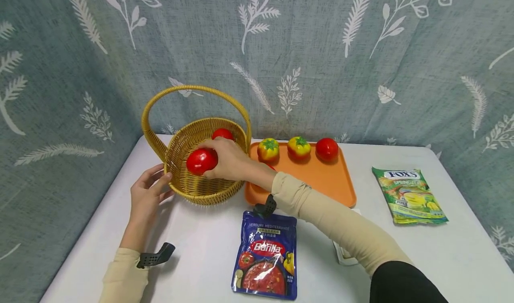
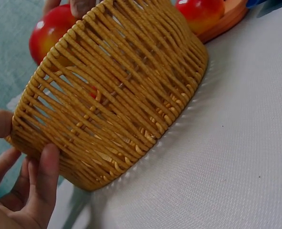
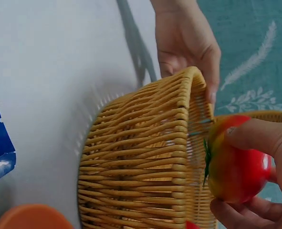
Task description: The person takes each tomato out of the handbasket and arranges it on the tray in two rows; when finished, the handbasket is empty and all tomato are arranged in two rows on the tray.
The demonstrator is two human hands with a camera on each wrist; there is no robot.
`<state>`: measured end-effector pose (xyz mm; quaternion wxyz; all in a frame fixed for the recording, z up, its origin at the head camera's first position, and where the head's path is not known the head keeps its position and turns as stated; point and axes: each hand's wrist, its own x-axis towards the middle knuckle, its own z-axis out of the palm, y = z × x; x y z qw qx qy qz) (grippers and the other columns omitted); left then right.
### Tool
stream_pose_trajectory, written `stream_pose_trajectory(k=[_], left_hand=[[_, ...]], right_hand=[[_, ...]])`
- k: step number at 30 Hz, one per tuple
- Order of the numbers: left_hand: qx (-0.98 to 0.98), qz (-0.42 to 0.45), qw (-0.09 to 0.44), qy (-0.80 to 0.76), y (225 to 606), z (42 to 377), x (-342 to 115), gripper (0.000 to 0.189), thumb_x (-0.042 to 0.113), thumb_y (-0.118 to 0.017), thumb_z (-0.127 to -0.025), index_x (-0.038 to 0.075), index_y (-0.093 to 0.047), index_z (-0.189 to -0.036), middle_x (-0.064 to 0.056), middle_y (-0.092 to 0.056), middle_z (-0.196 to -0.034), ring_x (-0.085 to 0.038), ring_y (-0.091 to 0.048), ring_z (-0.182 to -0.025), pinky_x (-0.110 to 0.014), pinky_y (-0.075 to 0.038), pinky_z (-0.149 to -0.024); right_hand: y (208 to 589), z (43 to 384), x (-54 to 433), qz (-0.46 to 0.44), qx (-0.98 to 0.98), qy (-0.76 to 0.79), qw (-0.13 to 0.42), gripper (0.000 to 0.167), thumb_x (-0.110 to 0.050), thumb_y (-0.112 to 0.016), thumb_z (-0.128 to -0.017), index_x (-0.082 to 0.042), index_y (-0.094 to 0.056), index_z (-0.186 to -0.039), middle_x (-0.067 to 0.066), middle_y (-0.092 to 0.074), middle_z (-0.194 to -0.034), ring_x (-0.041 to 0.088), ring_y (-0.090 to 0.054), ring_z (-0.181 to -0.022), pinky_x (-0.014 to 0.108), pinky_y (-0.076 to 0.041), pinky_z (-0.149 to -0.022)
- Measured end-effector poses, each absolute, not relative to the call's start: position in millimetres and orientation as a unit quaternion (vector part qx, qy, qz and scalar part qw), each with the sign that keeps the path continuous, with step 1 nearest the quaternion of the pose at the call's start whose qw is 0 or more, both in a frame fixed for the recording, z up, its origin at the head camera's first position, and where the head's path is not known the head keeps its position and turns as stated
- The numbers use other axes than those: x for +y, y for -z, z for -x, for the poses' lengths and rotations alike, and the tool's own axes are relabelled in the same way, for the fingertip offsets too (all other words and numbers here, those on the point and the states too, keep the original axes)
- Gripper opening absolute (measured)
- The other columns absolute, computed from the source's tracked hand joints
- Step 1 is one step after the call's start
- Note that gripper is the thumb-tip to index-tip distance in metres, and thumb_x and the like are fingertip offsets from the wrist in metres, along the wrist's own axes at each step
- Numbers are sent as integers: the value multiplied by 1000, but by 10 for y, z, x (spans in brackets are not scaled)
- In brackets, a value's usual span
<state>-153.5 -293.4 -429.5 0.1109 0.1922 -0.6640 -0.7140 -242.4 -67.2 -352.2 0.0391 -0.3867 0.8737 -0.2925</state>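
Note:
My right hand (image 1: 226, 158) grips a red tomato (image 1: 199, 162) over the opening of a yellow wicker basket (image 1: 205, 199). In the right wrist view, thumb and fingers wrap this tomato (image 3: 238, 167), its green stem end facing the basket. Another red tomato (image 1: 222, 134) lies inside at the back. My left hand (image 1: 147, 193) holds the basket's left rim; the left wrist view shows its fingers (image 2: 47, 167) against the woven outer wall. The basket's tall handle (image 1: 196, 88) arches above. Its base stands on the white table.
Right of the basket, an orange tray (image 1: 321, 178) carries several tomatoes (image 1: 299, 148), one partly hidden by my right arm. A blue Barilla pouch (image 1: 265, 254) lies in front. A green Fox's bag (image 1: 409, 196) lies at right. Beneath my right forearm, a white object (image 1: 346, 259) is mostly covered.

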Motion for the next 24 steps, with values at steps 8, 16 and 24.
stream_pose_trajectory(k=[8,16,24], left_hand=[[-670,-196,109,708,4275,1536,-2936,48,24,-74,-93,13,-57,-136,-1,-54,-121,-14,-64,-99,-28,-60,-71],[-675,-194,113,703,4304,1535,-2940,47,22,-73,-94,13,-57,-137,-2,-54,-123,-15,-64,-100,-27,-60,-70],[-670,-195,115,707,4301,1537,-2918,48,23,-74,-93,12,-57,-136,-1,-54,-121,-15,-63,-100,-26,-60,-68]], right_hand=[[3427,2359,-612,396,865,308,16,68,-27,-86,-78,-17,-58,-139,6,-57,-126,21,-54,-114,39,-51,-97],[3414,2247,-514,409,856,318,8,66,-27,-84,-79,-20,-58,-139,5,-58,-124,20,-53,-112,38,-50,-94],[3421,2187,-403,402,846,350,6,67,-25,-84,-78,-18,-58,-140,5,-56,-132,20,-54,-117,35,-52,-95]])
